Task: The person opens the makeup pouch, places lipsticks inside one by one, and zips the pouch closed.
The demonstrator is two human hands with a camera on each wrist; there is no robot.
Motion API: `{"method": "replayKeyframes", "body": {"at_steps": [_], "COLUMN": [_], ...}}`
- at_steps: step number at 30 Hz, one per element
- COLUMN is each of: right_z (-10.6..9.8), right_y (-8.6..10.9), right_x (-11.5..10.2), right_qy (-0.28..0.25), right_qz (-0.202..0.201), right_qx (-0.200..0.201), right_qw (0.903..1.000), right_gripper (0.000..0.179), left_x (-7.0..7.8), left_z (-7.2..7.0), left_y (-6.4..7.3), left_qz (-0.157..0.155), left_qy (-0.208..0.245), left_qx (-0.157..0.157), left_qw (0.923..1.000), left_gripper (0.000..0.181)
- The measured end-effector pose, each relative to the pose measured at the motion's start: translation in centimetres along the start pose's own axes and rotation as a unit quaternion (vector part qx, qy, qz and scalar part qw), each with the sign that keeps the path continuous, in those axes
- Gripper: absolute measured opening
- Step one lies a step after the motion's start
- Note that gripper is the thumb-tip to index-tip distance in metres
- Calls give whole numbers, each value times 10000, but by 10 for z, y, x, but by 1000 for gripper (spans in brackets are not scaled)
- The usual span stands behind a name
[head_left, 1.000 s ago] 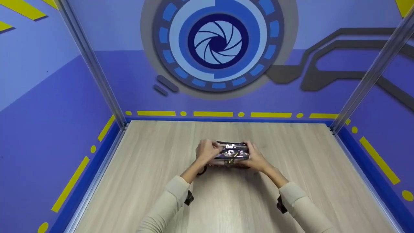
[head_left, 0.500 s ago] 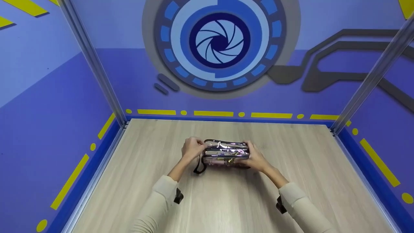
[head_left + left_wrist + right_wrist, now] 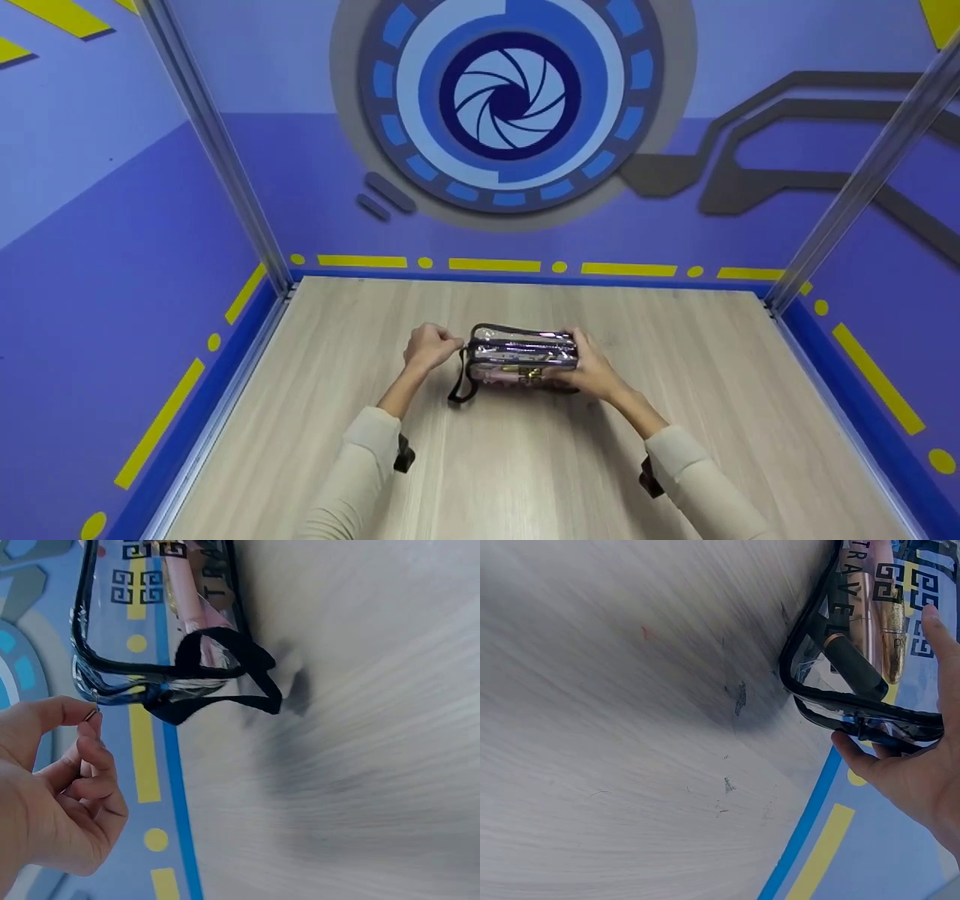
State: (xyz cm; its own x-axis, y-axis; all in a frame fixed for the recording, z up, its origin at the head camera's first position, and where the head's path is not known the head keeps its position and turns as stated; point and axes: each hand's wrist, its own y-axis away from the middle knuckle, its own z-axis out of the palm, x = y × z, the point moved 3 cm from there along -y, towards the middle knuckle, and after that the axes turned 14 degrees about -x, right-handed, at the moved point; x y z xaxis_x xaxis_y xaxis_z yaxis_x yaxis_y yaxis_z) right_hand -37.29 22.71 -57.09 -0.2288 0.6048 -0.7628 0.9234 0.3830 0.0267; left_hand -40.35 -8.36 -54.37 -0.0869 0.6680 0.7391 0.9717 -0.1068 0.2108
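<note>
A clear toiletry bag [image 3: 521,373] with black piping stands on the tabletop in the head view. My left hand [image 3: 431,346] is at its left end, pinching a small metal zipper pull [image 3: 91,715] between thumb and forefinger; the other fingers are curled. A black wrist strap [image 3: 459,391] hangs from that end. My right hand [image 3: 596,371] grips the bag's right end, thumb on the near face and fingers at the end. Through the plastic, the right wrist view shows a dark tube [image 3: 855,669], a gold tube [image 3: 893,637] and a pink-gold tube [image 3: 862,611]. Whether the zipper is fully closed I cannot tell.
The wood-grain tabletop [image 3: 525,480] is bounded by a blue back wall [image 3: 285,187] and side walls with yellow markings. Metal posts [image 3: 217,150] rise at the back corners. Each sleeve cuff carries a small black device [image 3: 403,454].
My left hand has slid left along the bag's top to just past its left end, uncovering that end and the strap. My right hand has kept its grip in place.
</note>
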Motion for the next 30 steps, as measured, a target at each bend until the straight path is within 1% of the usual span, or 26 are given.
{"method": "replayKeyframes", "body": {"at_steps": [3, 7, 12, 15, 18, 21, 26, 30], "right_z": [1, 0, 0, 3, 4, 4, 4, 4], "right_y": [1, 1, 1, 1, 3, 5, 5, 4], "right_x": [-1, -1, -2, -2, -1, -1, -2, -4], "right_qy": [27, 105, 119, 77, 58, 26, -29, -62], "right_qz": [-22, 14, -69, -53, -9, -11, -16, -39], "right_qx": [16, 36, 54, -10, -32, -17, -36, -134], "right_qw": [10000, 9999, 9999, 10000, 10000, 10000, 10000, 9999], "right_gripper": [85, 85, 84, 84, 84, 84, 85, 85], "left_x": [-4, -5, -11, -15, -15, -12, -8, -8], "left_z": [2, 4, 11, 17, 22, 23, 21, 20], "left_y": [-2, -3, -9, -10, -11, -10, -7, -5], "left_qz": [-140, -192, -496, -590, -574, -545, -521, -457], "left_qy": [-76, -262, -201, -174, -265, -424, -631, -729], "left_qx": [-121, -282, -752, -958, -1155, -1263, -1379, -1455], "left_qw": [9998, 9991, 9957, 9935, 9913, 9896, 9871, 9856], "left_gripper": [22, 23, 15, 13, 16, 17, 18, 18]}}
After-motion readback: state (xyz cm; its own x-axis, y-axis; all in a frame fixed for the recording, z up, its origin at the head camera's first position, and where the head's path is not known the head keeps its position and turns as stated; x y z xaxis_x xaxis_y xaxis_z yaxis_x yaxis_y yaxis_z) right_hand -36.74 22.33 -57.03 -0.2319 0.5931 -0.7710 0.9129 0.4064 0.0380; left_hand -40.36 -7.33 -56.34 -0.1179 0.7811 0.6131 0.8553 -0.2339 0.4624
